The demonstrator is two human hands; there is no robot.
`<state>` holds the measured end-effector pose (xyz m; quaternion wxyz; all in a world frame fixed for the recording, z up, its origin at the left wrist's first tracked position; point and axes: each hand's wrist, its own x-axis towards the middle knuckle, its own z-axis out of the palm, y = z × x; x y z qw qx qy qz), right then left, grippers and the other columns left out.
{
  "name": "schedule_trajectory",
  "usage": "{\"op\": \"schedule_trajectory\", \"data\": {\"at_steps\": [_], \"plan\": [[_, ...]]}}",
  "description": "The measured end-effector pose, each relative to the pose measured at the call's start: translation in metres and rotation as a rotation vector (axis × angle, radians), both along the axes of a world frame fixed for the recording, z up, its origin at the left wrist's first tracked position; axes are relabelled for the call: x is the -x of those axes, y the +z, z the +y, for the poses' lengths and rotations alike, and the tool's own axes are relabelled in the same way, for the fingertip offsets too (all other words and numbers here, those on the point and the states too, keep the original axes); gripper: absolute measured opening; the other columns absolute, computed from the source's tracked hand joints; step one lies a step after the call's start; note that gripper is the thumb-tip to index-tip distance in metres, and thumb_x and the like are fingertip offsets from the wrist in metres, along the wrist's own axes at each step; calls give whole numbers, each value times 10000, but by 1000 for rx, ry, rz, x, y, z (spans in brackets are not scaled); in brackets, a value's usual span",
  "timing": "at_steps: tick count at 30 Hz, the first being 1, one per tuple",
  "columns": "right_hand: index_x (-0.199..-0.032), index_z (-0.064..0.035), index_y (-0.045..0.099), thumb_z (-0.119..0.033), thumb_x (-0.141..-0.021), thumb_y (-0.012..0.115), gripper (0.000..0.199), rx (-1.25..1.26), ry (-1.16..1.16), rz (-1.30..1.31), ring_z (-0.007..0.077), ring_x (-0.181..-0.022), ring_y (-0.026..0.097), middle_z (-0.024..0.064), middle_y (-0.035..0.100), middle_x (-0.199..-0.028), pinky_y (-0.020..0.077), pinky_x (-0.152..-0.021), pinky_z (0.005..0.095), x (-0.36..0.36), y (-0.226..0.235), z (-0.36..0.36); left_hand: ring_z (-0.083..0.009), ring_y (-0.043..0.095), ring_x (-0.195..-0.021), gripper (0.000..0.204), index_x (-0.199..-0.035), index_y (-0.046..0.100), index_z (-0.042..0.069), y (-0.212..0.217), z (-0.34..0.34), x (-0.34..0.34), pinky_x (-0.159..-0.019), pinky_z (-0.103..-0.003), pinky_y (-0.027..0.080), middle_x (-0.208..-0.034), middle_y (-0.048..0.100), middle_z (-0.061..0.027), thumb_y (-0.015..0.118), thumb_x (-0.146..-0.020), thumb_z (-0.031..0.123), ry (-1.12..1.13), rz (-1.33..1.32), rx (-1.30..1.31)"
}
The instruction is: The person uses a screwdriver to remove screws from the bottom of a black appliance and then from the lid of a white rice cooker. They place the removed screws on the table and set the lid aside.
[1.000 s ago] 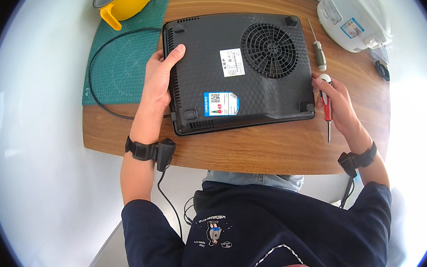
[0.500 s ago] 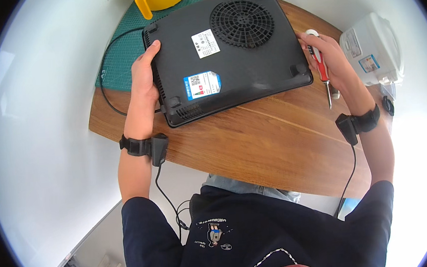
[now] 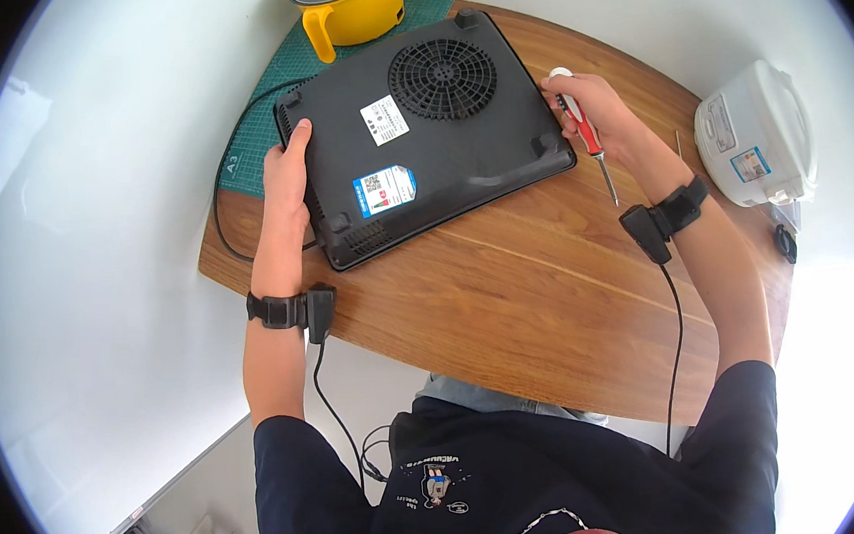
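Observation:
A black induction cooker (image 3: 458,154) lies bottom side up, showing its round fan grille, rubber feet and two stickers. Wrapped round its left edge is my left hand (image 3: 287,173), thumb on top of the underside. My right hand (image 3: 601,118) holds a screwdriver (image 3: 585,132) with a red and black handle, its shaft directed toward me over the wood. Some fingers of that hand are at the cooker's right edge, partly hidden. Whether the cooker rests fully on the table cannot be seen.
A yellow pot (image 3: 357,16) stands on a green cutting mat (image 3: 245,146) at the far left. The white rice cooker (image 3: 753,136) is at the right, with a small black item (image 3: 784,244) nearby. A black cord (image 3: 218,208) loops left of the induction cooker on the wooden table (image 3: 510,301).
The induction cooker has shifted left and looks lower, toward the table. Both hands moved with it, the right one still gripping the screwdriver. The whole view has also shifted slightly.

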<state>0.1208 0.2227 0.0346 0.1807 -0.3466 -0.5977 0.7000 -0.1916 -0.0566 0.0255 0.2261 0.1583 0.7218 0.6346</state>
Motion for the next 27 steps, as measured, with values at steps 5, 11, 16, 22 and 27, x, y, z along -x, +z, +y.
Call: {"op": "schedule_trajectory", "data": {"at_steps": [5,11,16,22,27], "plan": [[-860,-70,594,-269,-934,668,225,2,2,-5,102,-552,515,10,556,-749,460,-567,292,0,-6,1,-387,551,-1283,991,-1357,491,-228,-11,1,21,-1080,-438,461,-1449,457,-337,664,-910,640,63,244,311],[-1009,-48,639,-238,-928,718,221,-28,-36,-44,75,-540,490,-18,546,-732,425,-537,268,-2,-3,-6,-455,480,-1355,1033,-1367,482,-238,14,-3,11,-1128,-460,414,-1490,374,-391,585,-930,693,-68,350,592],[-1286,15,633,-183,-894,790,466,-96,-33,-72,51,-540,471,-36,518,-670,366,-471,232,-7,6,-13,-473,471,-1360,976,-1332,512,-228,8,1,13,-1139,-461,398,-1468,411,-404,518,-980,681,-137,466,662],[-1322,36,619,-168,-884,809,519,-131,-23,-102,53,-547,467,-39,508,-665,376,-483,234,-3,5,-10,-481,499,-1332,935,-1319,548,-199,18,9,39,-1124,-478,408,-1408,488,-410,567,-961,665,-85,777,656],[-1290,26,637,-165,-881,812,484,-128,-6,-134,64,-547,470,-40,516,-672,414,-524,251,-1,7,-7,-451,640,-1188,900,-1274,584,-197,48,80,61,-1012,-460,511,-1202,659,-374,722,-884,602,2,932,383]]}}
